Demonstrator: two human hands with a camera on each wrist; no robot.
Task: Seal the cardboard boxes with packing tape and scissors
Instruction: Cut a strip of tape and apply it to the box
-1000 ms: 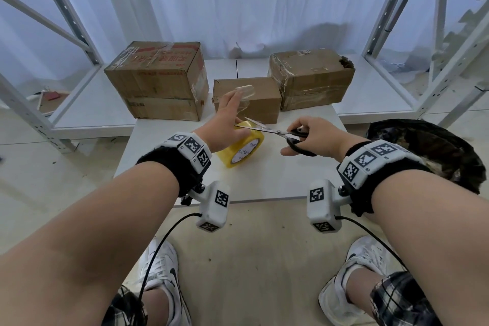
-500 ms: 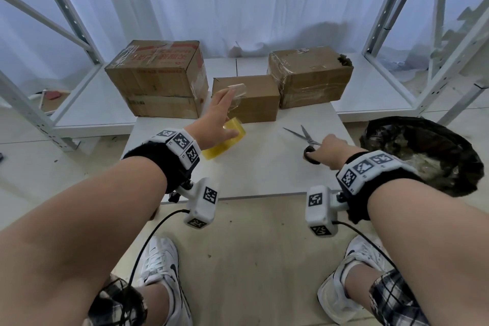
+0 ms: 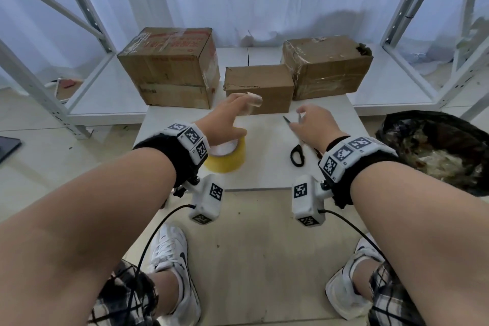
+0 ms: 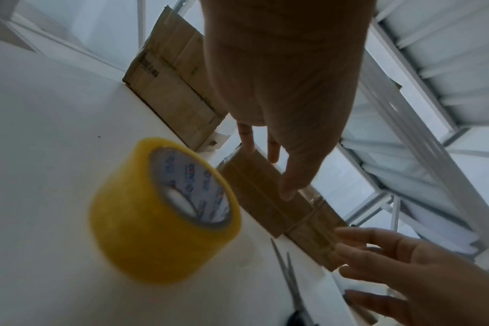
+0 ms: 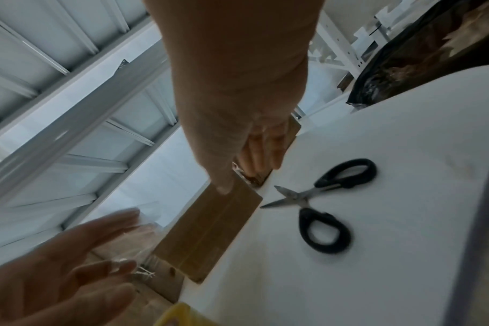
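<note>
Lying scissors (image 3: 297, 149) beneath right hand (image 3: 313, 127) fingers (image 3: 301, 111)
</note>
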